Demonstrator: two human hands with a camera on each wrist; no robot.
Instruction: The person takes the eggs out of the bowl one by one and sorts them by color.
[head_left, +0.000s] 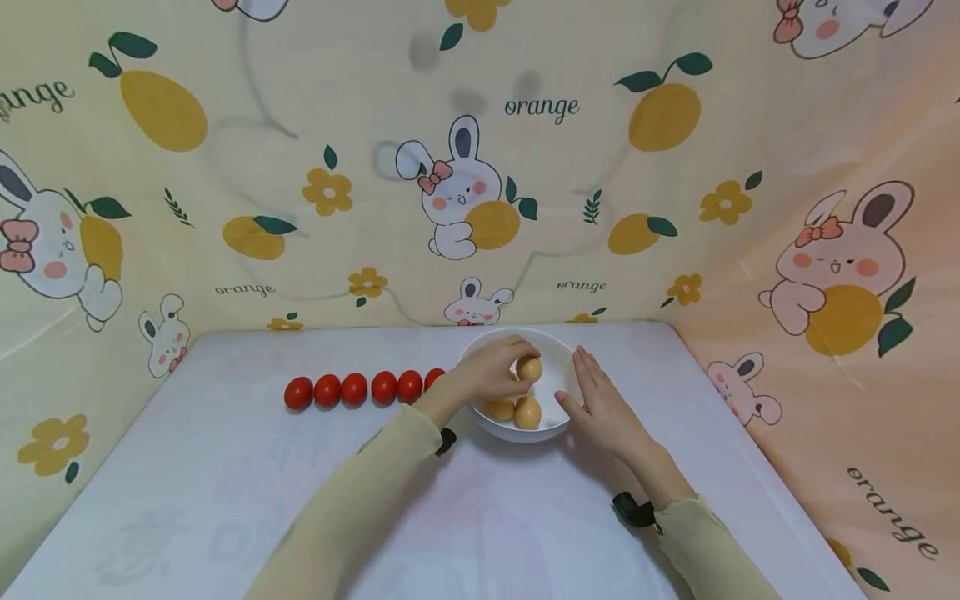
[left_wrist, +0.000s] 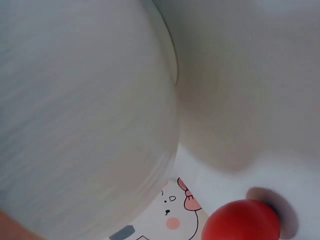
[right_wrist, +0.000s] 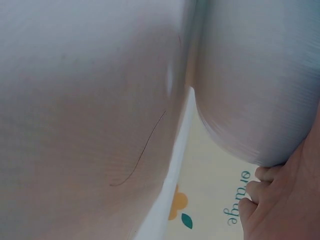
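Pinching a light-brown egg [head_left: 529,367] between thumb and fingers, a person's left hand [head_left: 491,369] reaches over the near-left rim of a white bowl [head_left: 517,435] on a pale-topped table [head_left: 450,533]. The gripped egg is within the bowl's rim, toward the far side; whether it touches the bottom cannot be told. At the near side of the bowl lie 2 more brown eggs [head_left: 527,413], just beside each other. The right hand [head_left: 611,412] grasps nothing, its fingers extended along the bowl's right side, and the right wrist view shows fingertips against the outer wall. To the left of the bowl, 6 red eggs [head_left: 384,387] are visible in a row, the 1 nearest the bowl partly hidden behind the left arm. Both arms wear tan sleeves [head_left: 375,483], with a black band [head_left: 633,510] at the right wrist. A thin dark strand [right_wrist: 145,149] lies on the tabletop. Behind hangs a cream backdrop [head_left: 360,100] printed with rabbits, oranges and flowers.
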